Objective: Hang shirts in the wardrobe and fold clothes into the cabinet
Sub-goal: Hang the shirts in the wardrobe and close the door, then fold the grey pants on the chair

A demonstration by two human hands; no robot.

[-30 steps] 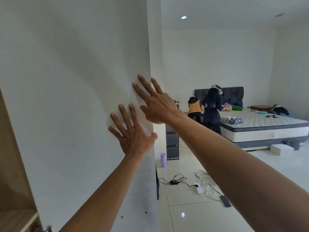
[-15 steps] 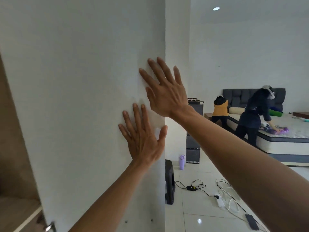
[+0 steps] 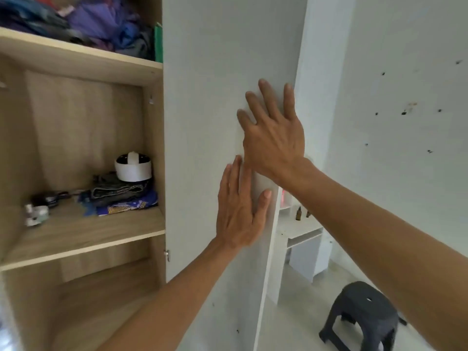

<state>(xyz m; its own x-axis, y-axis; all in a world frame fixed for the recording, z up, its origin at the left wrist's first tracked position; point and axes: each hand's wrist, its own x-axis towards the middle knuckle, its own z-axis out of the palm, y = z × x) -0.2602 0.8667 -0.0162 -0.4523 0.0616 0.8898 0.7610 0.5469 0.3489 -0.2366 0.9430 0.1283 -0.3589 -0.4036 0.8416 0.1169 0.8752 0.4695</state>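
The wardrobe (image 3: 83, 153) fills the left half of the view, with its white door (image 3: 215, 122) swung open and seen from the front, approx. in the centre. Two hands are laid flat on this door near its free edge: the left hand (image 3: 240, 211) lower, the right hand (image 3: 274, 138) higher, both with straight spread fingers, so nothing is grasped and nothing is clenched; the door is only pressed. The step in hand is judged to be the moving of the door, prob. its closing, but the direction cannot be told from one picture. No shirt is held, and no hanger or rail is seen. For the next move a steady push w/ both palms is called for, and the fingers must be kept off the edge so that they are not pinched at the frame. Counted: 2 hands, 1 door, 2 wooden shelves in view, the upper shelf (image 3: 81, 60) and the middle shelf (image 3: 83, 236). On the upper one a loose heap of clothes (image 3: 101, 24) is piled, not folded; the number of pieces cannot be told. On the middle one 1 stack of folded clothes (image 3: 124, 198) is lying, w/ 1 white round object (image 3: 133, 167) on top, and some small items beside it, too blurred to name. At right on the floor 1 dark plastic stool (image 3: 362, 315) is standing, well apart from the door.
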